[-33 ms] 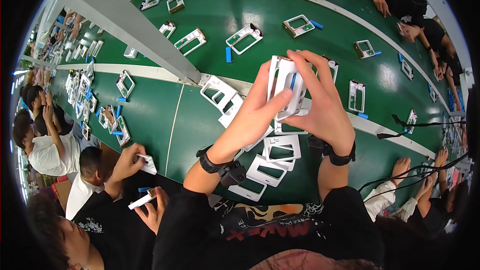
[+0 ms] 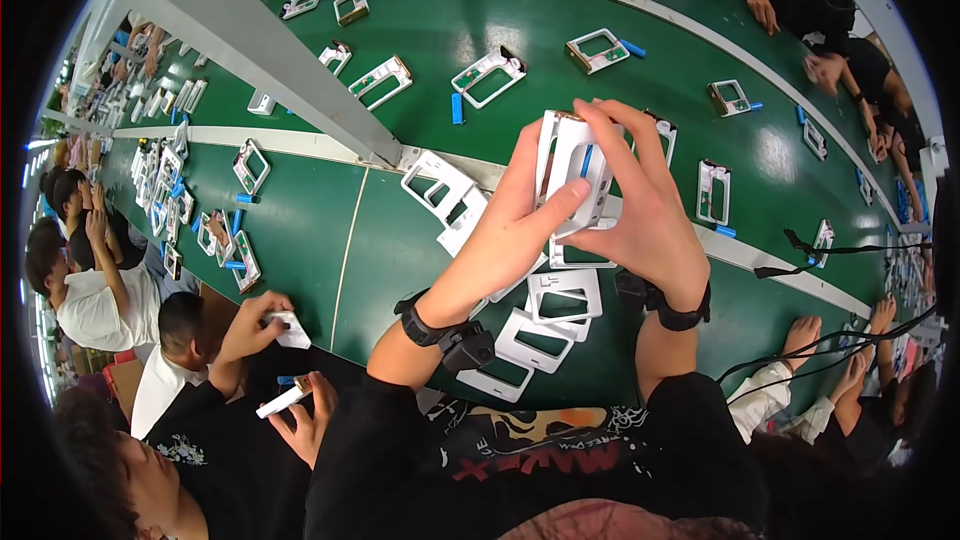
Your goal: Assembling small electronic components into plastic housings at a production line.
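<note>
Both hands hold a white plastic casing (image 2: 572, 145) above the table, tilted up on end. A blue strip shows through its open window. My left hand (image 2: 508, 220) grips the near left side, its thumb pressed across the casing's face. My right hand (image 2: 650, 220) wraps the right side, with fingers over the top edge. The far side of the casing is hidden. Beneath and nearer to me lie several loose white frames (image 2: 548, 282), overlapping on the green table. More white frames (image 2: 425, 172) lie left of my hands, against the rail.
Beyond the pale rail (image 2: 290, 143), a green surface (image 2: 430, 15) carries several white housings (image 2: 490, 98) with circuit boards and blue cylinders (image 2: 458, 109). A thick metal post (image 2: 250, 50) stands at left. Black cables (image 2: 815, 350) hang at right. A co-worker's hand (image 2: 250, 328) holds a white piece nearby.
My hands and the casing stay almost still. At left, the co-worker's hand has shifted slightly left with its white piece. A hand at the far right has moved a little.
</note>
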The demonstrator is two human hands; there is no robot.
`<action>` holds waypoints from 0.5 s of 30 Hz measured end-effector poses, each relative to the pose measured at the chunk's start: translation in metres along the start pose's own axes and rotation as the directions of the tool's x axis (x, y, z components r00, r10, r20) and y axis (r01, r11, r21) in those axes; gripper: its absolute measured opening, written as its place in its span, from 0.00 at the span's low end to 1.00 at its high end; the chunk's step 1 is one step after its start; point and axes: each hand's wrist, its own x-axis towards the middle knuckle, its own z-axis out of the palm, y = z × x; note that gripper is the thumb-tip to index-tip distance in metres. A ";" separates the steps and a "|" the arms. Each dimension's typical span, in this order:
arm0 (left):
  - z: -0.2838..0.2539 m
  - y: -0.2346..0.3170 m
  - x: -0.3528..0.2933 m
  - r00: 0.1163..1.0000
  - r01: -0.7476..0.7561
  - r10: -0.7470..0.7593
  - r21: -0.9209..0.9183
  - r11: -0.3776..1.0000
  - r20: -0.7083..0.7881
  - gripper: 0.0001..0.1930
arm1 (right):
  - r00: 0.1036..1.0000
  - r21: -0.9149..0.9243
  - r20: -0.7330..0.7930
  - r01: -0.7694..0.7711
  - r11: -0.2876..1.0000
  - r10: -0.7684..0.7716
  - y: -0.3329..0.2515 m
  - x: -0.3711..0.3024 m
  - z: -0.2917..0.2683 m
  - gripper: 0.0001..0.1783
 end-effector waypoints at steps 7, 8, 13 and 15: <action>-0.001 -0.004 0.003 0.999 -0.026 0.027 0.027 0.999 -0.030 0.26 | 0.999 0.031 -0.014 -0.029 0.999 0.029 0.005 0.002 0.007 0.60; -0.001 -0.003 0.003 0.999 -0.026 0.027 0.026 0.999 -0.030 0.26 | 0.999 0.050 -0.029 -0.041 0.998 0.042 0.005 0.002 0.008 0.60; -0.002 -0.002 0.003 0.998 0.005 -0.009 -0.060 0.998 -0.059 0.25 | 0.999 0.029 -0.022 -0.029 0.999 0.030 0.003 0.005 0.010 0.60; -0.004 -0.001 0.002 0.999 0.016 -0.016 -0.003 1.000 -0.043 0.25 | 0.999 0.027 -0.017 -0.037 0.999 0.037 0.003 0.005 0.010 0.60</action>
